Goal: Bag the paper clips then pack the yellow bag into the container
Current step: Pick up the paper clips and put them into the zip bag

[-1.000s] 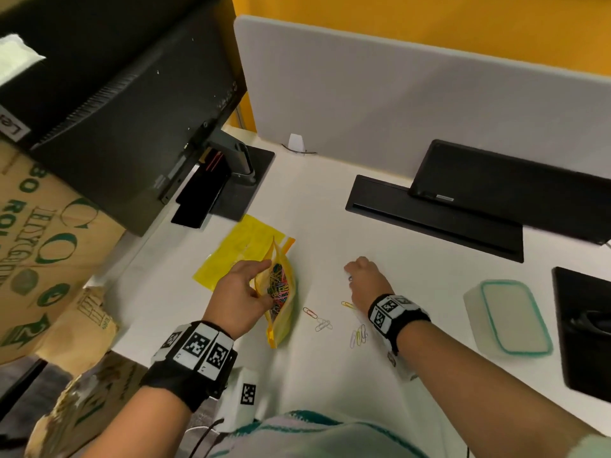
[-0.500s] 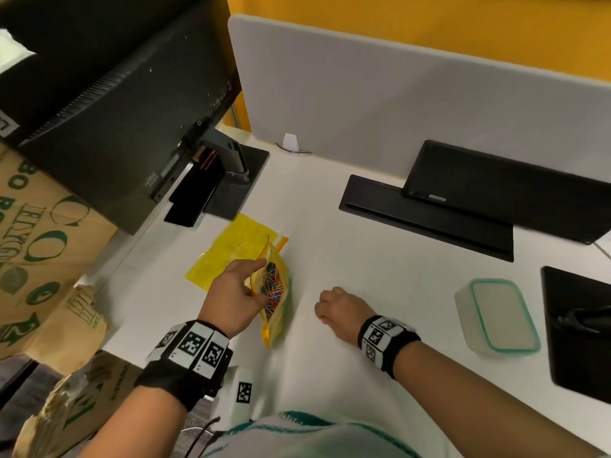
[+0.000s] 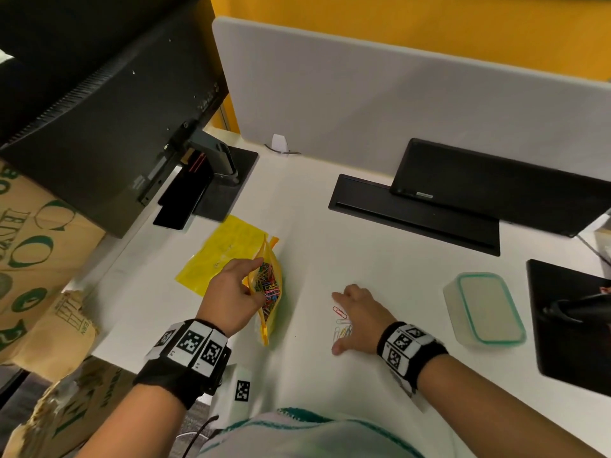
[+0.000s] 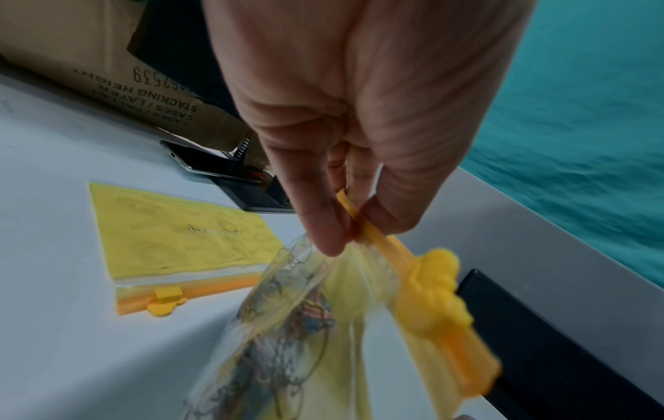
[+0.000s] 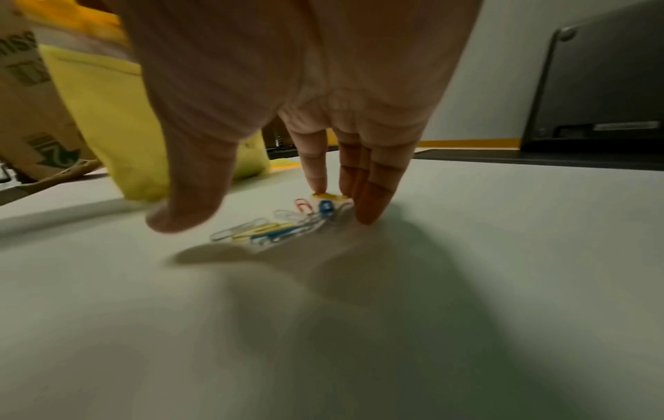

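Clips [image 5: 276, 224] under right hand [image 3: 358, 317], seemingly touching fingertips [image 5: 368, 216]

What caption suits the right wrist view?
Right hand spread over loose paper clips on the desk.

The brown cardboard box [image 4: 108, 71] at the far left of the bench [image 4: 54, 255] carries upside-down print reading "CASES / LAYER", "STACKING HEIGHT" and a number ending "62539". In the head view the big green letters on the cardboard boxes [image 3: 36, 246] at left are cut off and cannot be made out. The wristbands [image 3: 190, 345] and a white tag [image 3: 243, 390] bear square black-and-white coded markers.
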`<state>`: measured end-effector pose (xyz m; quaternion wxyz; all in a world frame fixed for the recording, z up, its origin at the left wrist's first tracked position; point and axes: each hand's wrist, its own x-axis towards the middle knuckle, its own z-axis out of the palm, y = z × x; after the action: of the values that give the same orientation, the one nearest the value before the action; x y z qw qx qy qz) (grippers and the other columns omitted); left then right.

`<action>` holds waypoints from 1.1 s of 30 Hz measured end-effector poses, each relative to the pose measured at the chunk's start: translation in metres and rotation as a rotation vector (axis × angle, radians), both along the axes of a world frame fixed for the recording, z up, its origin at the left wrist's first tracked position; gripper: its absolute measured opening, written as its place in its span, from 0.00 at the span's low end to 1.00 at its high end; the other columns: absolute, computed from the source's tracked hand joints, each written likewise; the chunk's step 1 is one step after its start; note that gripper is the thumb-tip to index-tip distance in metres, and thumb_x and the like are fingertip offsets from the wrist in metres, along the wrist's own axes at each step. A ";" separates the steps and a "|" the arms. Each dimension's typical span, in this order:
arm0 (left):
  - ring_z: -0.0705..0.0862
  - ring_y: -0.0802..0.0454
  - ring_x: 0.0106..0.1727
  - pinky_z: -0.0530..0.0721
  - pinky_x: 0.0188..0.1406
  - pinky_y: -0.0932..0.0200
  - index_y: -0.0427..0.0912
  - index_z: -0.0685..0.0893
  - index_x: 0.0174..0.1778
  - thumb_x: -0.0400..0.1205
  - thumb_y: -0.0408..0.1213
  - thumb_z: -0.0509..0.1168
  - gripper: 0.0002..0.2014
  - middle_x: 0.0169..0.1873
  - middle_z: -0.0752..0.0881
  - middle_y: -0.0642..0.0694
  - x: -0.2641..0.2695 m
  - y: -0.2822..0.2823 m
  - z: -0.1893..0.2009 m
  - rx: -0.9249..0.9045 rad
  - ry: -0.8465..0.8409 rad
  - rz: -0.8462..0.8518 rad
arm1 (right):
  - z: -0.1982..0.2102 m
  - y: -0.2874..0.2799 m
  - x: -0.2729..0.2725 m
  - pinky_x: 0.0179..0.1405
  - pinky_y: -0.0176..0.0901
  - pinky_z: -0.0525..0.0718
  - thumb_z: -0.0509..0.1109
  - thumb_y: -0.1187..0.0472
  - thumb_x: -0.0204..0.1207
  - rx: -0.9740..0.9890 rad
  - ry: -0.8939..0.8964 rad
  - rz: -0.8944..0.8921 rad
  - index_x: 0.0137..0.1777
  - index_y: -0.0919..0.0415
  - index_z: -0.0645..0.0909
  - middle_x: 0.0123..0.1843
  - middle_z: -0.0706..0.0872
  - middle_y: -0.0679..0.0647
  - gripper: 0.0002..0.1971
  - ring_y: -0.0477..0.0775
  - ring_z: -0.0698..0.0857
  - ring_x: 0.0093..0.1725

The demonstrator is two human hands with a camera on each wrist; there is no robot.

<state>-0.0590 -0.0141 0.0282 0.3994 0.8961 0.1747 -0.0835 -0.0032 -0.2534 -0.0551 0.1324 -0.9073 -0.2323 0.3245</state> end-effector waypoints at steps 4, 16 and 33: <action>0.81 0.49 0.41 0.73 0.39 0.65 0.49 0.76 0.68 0.70 0.29 0.70 0.29 0.67 0.76 0.48 0.001 -0.002 0.001 0.010 0.005 -0.010 | -0.007 0.005 -0.003 0.64 0.51 0.79 0.78 0.59 0.65 -0.009 -0.007 0.109 0.74 0.53 0.68 0.70 0.69 0.54 0.37 0.57 0.67 0.70; 0.82 0.49 0.40 0.72 0.33 0.74 0.49 0.77 0.67 0.69 0.28 0.70 0.29 0.66 0.77 0.48 0.002 -0.002 -0.002 0.017 -0.008 -0.010 | 0.002 -0.028 -0.003 0.72 0.44 0.72 0.81 0.53 0.61 0.058 0.036 -0.112 0.74 0.56 0.67 0.71 0.68 0.52 0.41 0.53 0.69 0.72; 0.82 0.50 0.39 0.74 0.41 0.63 0.48 0.76 0.68 0.70 0.27 0.70 0.29 0.67 0.77 0.47 0.001 -0.010 0.002 0.023 0.002 -0.029 | -0.015 0.007 -0.031 0.43 0.37 0.73 0.59 0.76 0.72 0.107 -0.104 0.030 0.53 0.65 0.82 0.58 0.79 0.58 0.15 0.59 0.80 0.54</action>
<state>-0.0579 -0.0244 0.0306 0.3878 0.9029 0.1630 -0.0880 -0.0339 -0.2469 -0.0703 0.1635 -0.9110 -0.2694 0.2660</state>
